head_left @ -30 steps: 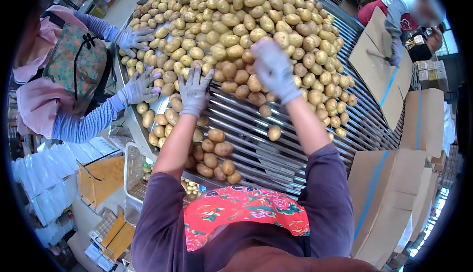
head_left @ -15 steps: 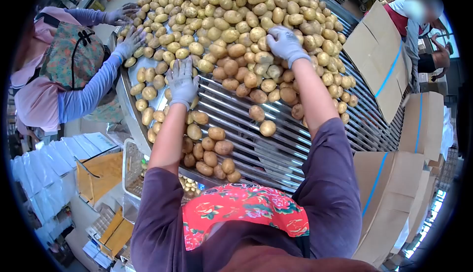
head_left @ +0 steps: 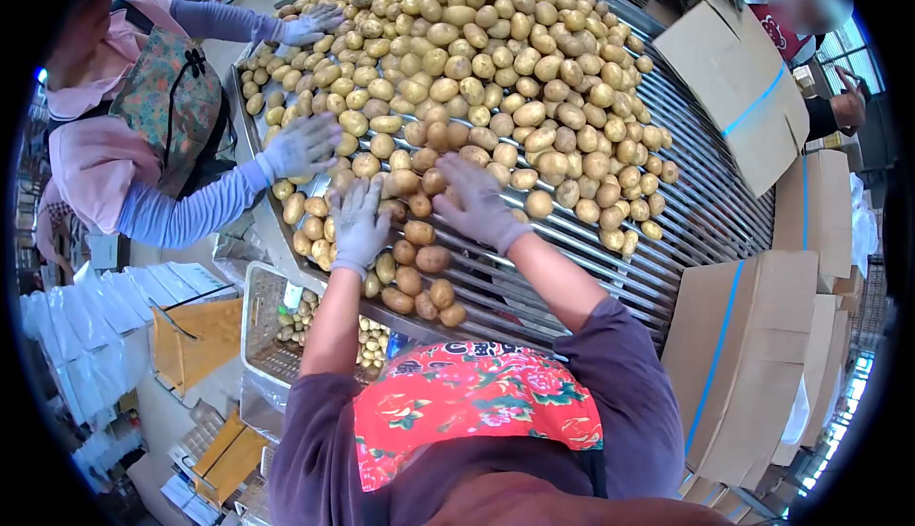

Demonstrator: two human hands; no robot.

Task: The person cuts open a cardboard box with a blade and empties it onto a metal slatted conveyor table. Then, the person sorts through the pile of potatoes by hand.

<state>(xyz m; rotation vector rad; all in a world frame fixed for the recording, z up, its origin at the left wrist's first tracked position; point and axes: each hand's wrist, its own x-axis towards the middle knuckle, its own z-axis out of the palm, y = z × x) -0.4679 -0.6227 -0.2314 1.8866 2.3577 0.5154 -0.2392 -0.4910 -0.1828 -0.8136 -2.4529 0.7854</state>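
Observation:
A wide heap of potatoes [head_left: 534,69] covers the far part of a metal roller table [head_left: 534,278]. My left hand [head_left: 360,226], in a pale grey glove, lies against potatoes at the table's left side with its fingers stretched out. Just to its right, my right hand [head_left: 475,200], gloved the same way, reaches flat over several brownish potatoes, fingers extended and slightly blurred. Neither hand grips a potato. Below my hands, a small cluster of potatoes [head_left: 416,278] rests on the rollers near the front edge.
A co-worker's gloved hand [head_left: 303,145] touches potatoes left of mine. Below the table's left edge stands a plastic crate [head_left: 259,316] with potatoes inside. Cardboard boxes [head_left: 743,354] line the right side, and another person stands behind a cardboard sheet [head_left: 729,88].
My right hand has swept left and toward me, bringing potatoes near my left hand. My left hand has come slightly closer. The co-worker's hands have shifted right.

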